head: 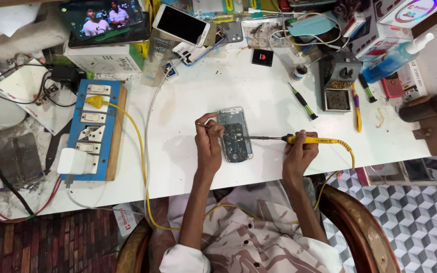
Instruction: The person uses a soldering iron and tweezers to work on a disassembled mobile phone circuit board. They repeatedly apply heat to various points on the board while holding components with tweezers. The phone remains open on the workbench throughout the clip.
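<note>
Head view: an opened phone (234, 135) lies flat near the middle of the white tabletop (259, 101), toward its near edge. Its back is off, showing a dark circuit board inside a pale, rounded frame.

The left hand (209, 144) rests at the phone's left side, fingers pinched closed on a thin wire (210, 126) that reaches over the board. The right hand (299, 151) has its fingers wrapped around the yellow handle of a soldering iron (299, 139), whose dark tip touches the board's right side.

The phone looks light, stiff and fragile, its bare board easily damaged; it is best held by the frame edges. A yellow cord (140, 151) runs to a blue socket board (94, 129) near the left edge.
</note>
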